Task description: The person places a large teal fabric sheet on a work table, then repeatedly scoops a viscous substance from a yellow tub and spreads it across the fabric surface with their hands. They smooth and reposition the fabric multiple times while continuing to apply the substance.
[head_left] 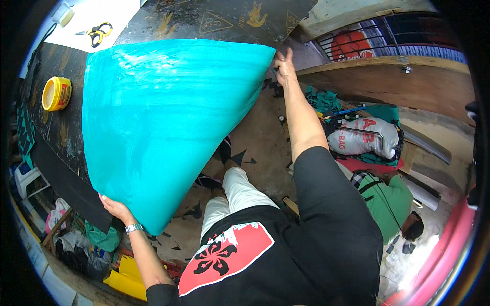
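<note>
2 opposite ends of the teal sheet [158,127] touch fingers [106,202].

Workshop, with scissors [97,35] and offcuts [323,101]

Sack [353,145] to your right, stool [28,177] to your left
Both are white; a yellow sheet [125,285] lies on your left.

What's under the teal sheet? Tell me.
The dark table shows past the far and left edges of the sheet, and floor beyond its right edge. Table surface and anything else directly beneath it are covered.
</note>
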Available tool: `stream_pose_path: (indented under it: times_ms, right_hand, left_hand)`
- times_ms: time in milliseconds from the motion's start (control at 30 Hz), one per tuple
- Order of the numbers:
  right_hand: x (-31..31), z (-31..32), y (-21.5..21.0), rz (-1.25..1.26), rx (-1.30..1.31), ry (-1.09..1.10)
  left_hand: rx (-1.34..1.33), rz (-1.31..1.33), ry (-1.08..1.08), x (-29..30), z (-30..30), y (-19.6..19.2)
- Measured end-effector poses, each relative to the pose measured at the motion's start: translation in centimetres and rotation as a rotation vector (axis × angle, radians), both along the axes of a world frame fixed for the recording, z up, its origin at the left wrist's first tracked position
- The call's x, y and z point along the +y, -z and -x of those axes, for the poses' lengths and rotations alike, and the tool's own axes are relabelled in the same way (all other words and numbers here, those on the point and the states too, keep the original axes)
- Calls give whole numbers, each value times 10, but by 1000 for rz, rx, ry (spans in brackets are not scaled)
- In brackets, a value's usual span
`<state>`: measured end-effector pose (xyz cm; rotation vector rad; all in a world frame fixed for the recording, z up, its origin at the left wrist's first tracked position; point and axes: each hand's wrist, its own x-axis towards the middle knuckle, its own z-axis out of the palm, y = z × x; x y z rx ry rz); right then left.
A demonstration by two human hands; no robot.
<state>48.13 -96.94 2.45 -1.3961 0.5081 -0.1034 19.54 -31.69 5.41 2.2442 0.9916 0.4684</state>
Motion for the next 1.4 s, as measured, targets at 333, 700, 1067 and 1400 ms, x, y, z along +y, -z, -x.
stream_pose_path:
  times_ms: [333,700,1067,1400]
  right_hand:
    - [-33,-2,14,799,159,-389]
    - [-44,-27,-153,1083,-292,-50]
    - [1,-178,-294,1596,-366,-225]
    - [87,-308,-300,1789,-310,-481]
  left_hand:
    - [66,-38,-9,2,1,-8]
    - [141,-149,-208,-30,-11,-19]
    - [180,-146,-337,-98,-15,-41]
    - [-129,-485,-267,-159,-41,-54]
